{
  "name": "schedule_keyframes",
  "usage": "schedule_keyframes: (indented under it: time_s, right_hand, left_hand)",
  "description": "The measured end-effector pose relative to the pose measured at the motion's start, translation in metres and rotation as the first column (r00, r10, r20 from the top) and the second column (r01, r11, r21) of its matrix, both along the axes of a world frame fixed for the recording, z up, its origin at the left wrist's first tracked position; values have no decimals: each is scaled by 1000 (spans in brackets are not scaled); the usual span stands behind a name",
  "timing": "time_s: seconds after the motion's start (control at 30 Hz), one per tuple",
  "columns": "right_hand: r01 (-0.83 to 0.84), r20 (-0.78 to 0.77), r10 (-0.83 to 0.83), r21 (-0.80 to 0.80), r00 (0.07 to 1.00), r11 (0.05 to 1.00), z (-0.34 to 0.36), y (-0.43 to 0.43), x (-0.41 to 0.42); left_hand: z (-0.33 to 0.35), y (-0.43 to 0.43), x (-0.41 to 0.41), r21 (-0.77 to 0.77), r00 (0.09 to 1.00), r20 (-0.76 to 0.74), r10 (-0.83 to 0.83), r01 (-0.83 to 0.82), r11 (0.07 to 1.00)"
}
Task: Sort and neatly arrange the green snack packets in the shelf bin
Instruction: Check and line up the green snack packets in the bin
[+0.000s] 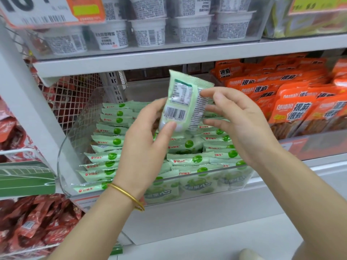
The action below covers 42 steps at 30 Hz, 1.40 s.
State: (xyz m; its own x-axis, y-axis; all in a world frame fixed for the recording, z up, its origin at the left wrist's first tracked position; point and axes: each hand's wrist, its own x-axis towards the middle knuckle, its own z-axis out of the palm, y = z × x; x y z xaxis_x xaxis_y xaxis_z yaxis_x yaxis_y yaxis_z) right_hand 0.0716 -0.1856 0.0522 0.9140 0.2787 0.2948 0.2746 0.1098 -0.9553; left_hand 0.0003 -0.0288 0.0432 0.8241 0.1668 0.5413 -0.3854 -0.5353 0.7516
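Pale-green plastic caught the light where one snack packet (185, 102) was held up above the middle of the clear bin (63, 152), its back turned to the camera so that the barcode and printed panel could be read. It was gripped by the left hand (142, 139), the thumb pressed on its lower end and the fingers curled behind it. A gold bangle (127, 196) was worn on that wrist. The right hand (236, 117) was kept loose, its nearly straight fingertips laid against the packet's right edge. No firm pinch could be made out there. The packet was probably being steadied and turned so that its face could be matched to the others.

Inside the bin, the remaining green packets (112, 141) were stacked on edge in overlapping rows from the front wall to the back. The row along the left wall was set evenly, logos all one way, while those toward the right wall lay less squarely. A gap near the middle seemed to be where the lifted packet would be slotted in.

Orange packets (293, 109) were held in the bin just beside the right wall. White cups (148, 32) were stored on the shelf above, and red packets (37, 222) in a basket below the left corner.
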Motion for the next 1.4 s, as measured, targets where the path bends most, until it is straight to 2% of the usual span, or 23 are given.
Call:
schedule_keyframes:
  time_s: [0.07,0.17,0.27,0.4,0.73,1.1,1.17,1.3,1.4]
  right_hand:
    - [-64,19,64,42,998,997,-1,0,0]
    - [-87,47,84,60,995,994,0,2,1]
    - [-19,97,18,9,995,1000,-1,2,2]
    - [-15,67,12,52,998,999,1,2,3]
    - [-66,-24,71,179,997,982,3,2,2]
    - [-58,-43,68,203,997,978,3,3,0]
    - [-61,-48,71,198,996,978,4,5,-2]
    - [-161,-144,206,272,968,949,9,1,-1]
    - [-275,-94,290,147,952,950,9,-1,-2]
  left_hand:
    - [1,-1,0,-184,995,-63,-84,71,980]
    - [2,-1,-2,-294,977,-89,-193,160,942]
    - [5,-3,-4,-294,952,-94,-293,254,921]
    - [3,-3,-6,-266,920,-118,-375,334,904]
    - [5,-3,-7,-276,906,-84,-415,379,883]
    - [5,-3,-7,-297,916,-85,-392,353,888]
    - [6,-3,-6,-385,928,-79,-363,307,870]
    - [5,8,0,-625,965,-169,-200,52,779]
    - [3,19,4,-692,955,-248,-162,-58,719]
